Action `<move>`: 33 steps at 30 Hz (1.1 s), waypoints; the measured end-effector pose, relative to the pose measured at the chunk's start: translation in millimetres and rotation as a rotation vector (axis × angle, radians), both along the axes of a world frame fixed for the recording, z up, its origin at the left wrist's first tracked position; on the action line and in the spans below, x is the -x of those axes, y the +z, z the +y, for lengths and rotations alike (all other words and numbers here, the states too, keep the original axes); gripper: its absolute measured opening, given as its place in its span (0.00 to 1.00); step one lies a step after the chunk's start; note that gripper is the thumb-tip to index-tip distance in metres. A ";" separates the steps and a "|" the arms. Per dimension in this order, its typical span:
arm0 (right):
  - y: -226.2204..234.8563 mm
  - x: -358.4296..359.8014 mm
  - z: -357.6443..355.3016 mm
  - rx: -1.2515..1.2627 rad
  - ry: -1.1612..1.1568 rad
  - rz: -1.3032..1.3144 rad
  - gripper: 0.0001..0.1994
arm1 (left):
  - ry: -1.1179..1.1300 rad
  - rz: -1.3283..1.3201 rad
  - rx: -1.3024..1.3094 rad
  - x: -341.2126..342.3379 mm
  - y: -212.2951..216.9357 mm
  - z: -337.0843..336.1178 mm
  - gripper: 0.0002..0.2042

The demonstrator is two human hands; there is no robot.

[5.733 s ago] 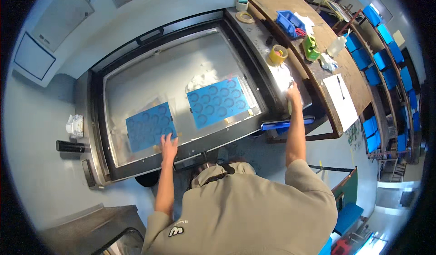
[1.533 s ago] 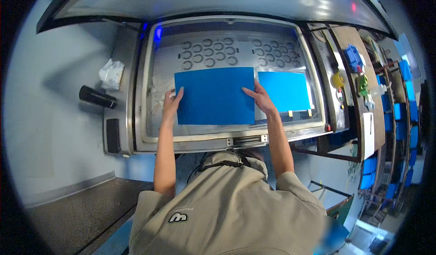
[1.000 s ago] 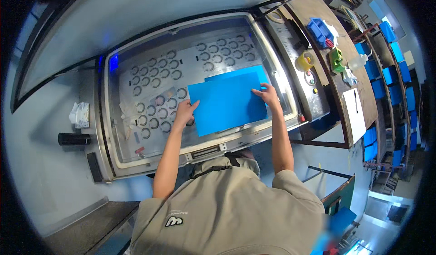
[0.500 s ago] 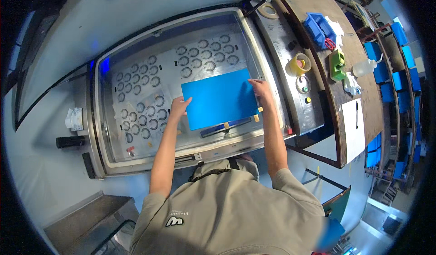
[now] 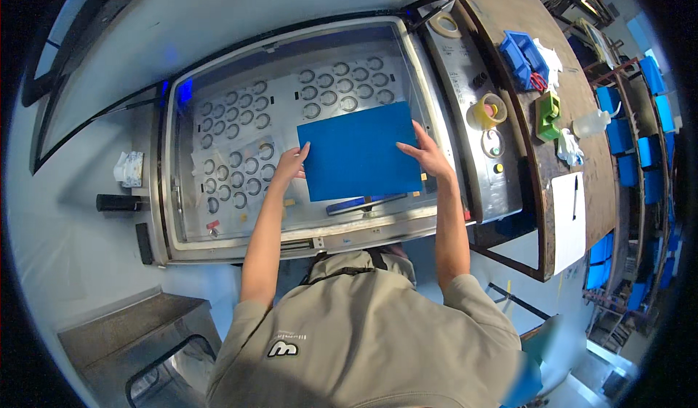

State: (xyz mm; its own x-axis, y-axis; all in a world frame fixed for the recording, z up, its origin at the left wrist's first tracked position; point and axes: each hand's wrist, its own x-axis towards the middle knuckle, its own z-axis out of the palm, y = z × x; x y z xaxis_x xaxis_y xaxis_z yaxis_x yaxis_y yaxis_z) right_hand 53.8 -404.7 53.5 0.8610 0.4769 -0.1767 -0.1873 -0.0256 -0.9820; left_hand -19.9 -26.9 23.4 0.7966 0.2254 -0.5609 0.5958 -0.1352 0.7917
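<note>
A flat blue rectangular sheet (image 5: 362, 154) is held up between my two hands, over the glass surface of a framed machine bed (image 5: 291, 215). My left hand (image 5: 292, 162) grips its left edge, thumb on the face and fingers behind. On the opposite edge, my right hand (image 5: 429, 154) holds the sheet with its thumb across the front. Under the glass lie film sheets (image 5: 236, 114) printed with rows of dark rings. A blue bar-shaped tool (image 5: 349, 206) shows just below the sheet's near edge, partly covered by it.
Right of the bed runs a metal control panel (image 5: 465, 110) with a yellow tape roll (image 5: 488, 110). Beyond it, a wooden table (image 5: 502, 15) bears a blue bin (image 5: 523, 58), a green tape dispenser (image 5: 548, 116), a squeeze bottle (image 5: 590, 123) and white paper (image 5: 568, 223). A raised lid surrounds the far side.
The sheet has tilted and looks darker, its near edge showing more of the blue tool. My right thumb now lies further over its face. The whole view has shifted slightly.
</note>
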 end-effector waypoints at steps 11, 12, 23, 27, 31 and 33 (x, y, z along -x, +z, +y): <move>23.1 112.9 -7.0 -0.257 -0.238 0.205 0.35 | -0.056 -0.113 0.676 70.2 36.1 22.6 0.21; 21.5 125.5 -10.7 -0.280 -0.266 0.281 0.36 | -0.083 -0.153 0.691 71.2 42.9 12.8 0.19; -10.8 328.5 -66.9 -1.274 -0.464 0.201 0.60 | -0.384 -0.070 1.165 56.8 15.3 -117.8 0.21; 9.1 394.9 -66.4 -1.362 -0.446 -0.249 0.65 | -0.503 -0.031 1.325 79.6 24.1 -207.9 0.20; 37.8 443.9 -90.7 -1.043 -0.724 -0.427 0.57 | -0.593 0.118 1.431 130.5 37.9 -304.3 0.16; 48.4 464.2 -106.4 -1.057 -0.908 -0.392 0.40 | -0.607 0.262 1.464 162.6 42.6 -354.4 0.16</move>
